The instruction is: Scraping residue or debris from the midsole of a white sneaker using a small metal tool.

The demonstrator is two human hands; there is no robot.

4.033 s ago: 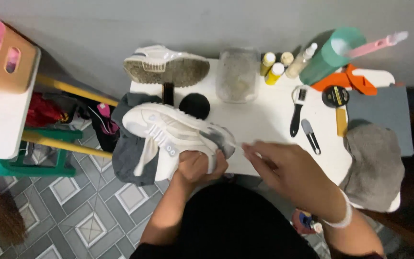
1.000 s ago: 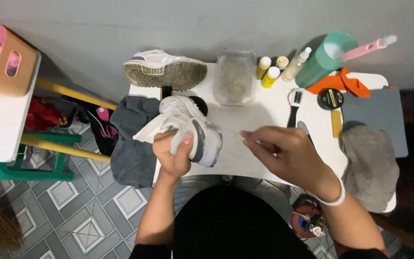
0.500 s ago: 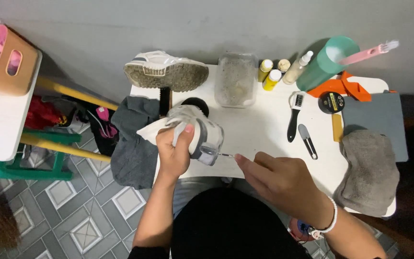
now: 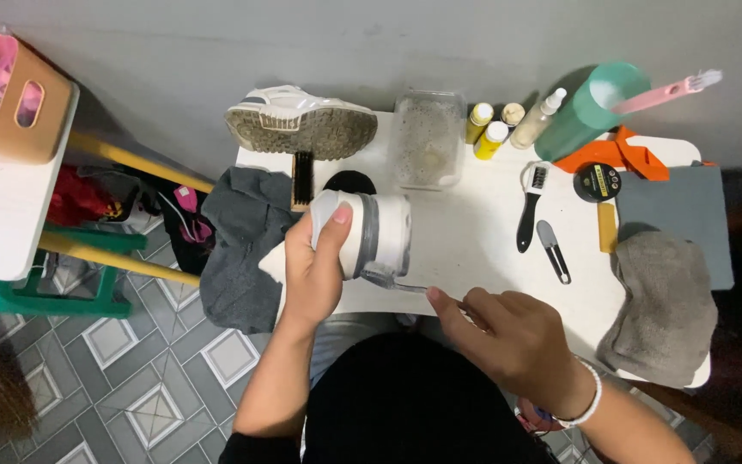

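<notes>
The left hand (image 4: 315, 271) grips a white and grey fabric sneaker (image 4: 362, 234) from its left side, thumb laid over the top, fingers wrapped round the far side out of view. The shoe is held clear above the white tabletop (image 4: 474, 241), heel end toward the camera, long axis running roughly away from the person and tipped upward.

The right hand (image 4: 508, 335) sits just right of and below the shoe, fingers pinched on the handle of a small clear-handled brush (image 4: 392, 279). The brush lies near horizontal, its head touching the lower edge of the heel and its handle running back right into the pinch. The left hand is the nearer to the shoe, being on it; the right reaches it only through the brush.

Materials: the upper looks a soft knit or mesh, and the heel band is smooth and grey. Whether the bristles are wet cannot be told.

Beyond the left hand:
- a second white sneaker (image 4: 302, 120) on its side, with its dirty ribbed sole facing the camera;
- a wooden-backed dark bristle brush (image 4: 302, 179);
- a dark grey cloth (image 4: 242, 245) draped off the table edge.

Beyond the right hand:
- a clear rectangular plastic tub (image 4: 427, 142) of cloudy water;
- small yellow bottles (image 4: 484, 131);
- a teal cup (image 4: 586, 112);
- a black-handled brush (image 4: 530, 210);
- a crumpled grey towel (image 4: 659, 305) further right.
</notes>
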